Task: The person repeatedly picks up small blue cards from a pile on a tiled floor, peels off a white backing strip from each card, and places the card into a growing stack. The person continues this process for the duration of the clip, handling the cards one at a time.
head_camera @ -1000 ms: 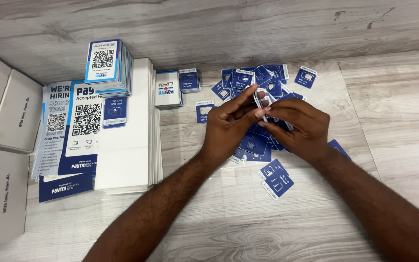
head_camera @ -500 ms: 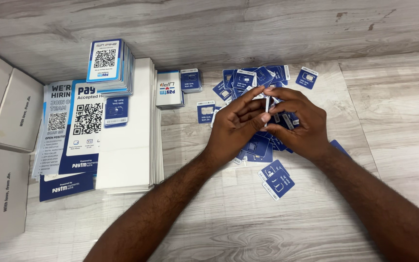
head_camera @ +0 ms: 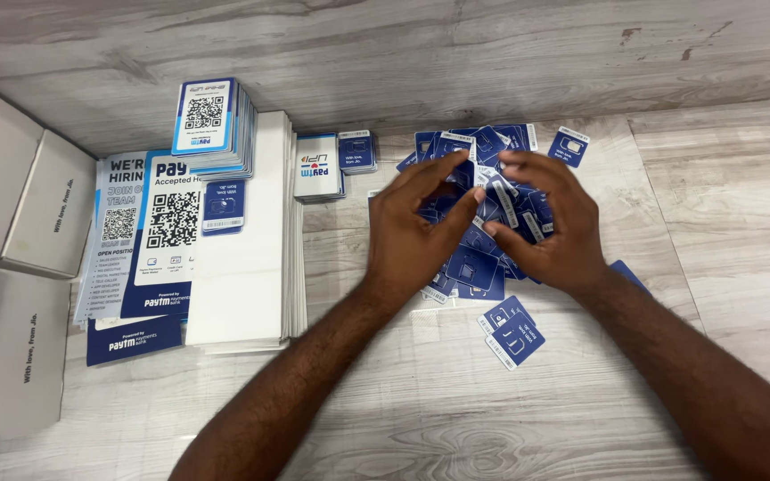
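A loose pile of small blue cards (head_camera: 479, 263) lies on the wood-grain floor. Both my hands hover over its middle. My left hand (head_camera: 421, 232) has its fingers spread, with index and thumb tips touching cards at the top of the pile. My right hand (head_camera: 554, 227) curls over the right side of the pile, and a few blue cards (head_camera: 508, 203) with white strips show between its fingers. Two separate blue cards (head_camera: 511, 334) lie just in front of the pile, between my forearms. One more single card (head_camera: 569, 145) lies at the back right.
To the left are a short stack of blue cards (head_camera: 356, 151), a stack of white-and-blue cards (head_camera: 317, 167), a tall stack of code stickers (head_camera: 211, 125), white sheets (head_camera: 247, 267) and printed posters (head_camera: 140, 240). Grey boxes (head_camera: 11, 196) stand at the far left. A wall (head_camera: 403, 53) runs behind.
My hands held a small stack of cards edge-on between them; now they have lowered onto the pile and my left fingers have spread apart. The view shifted slightly.
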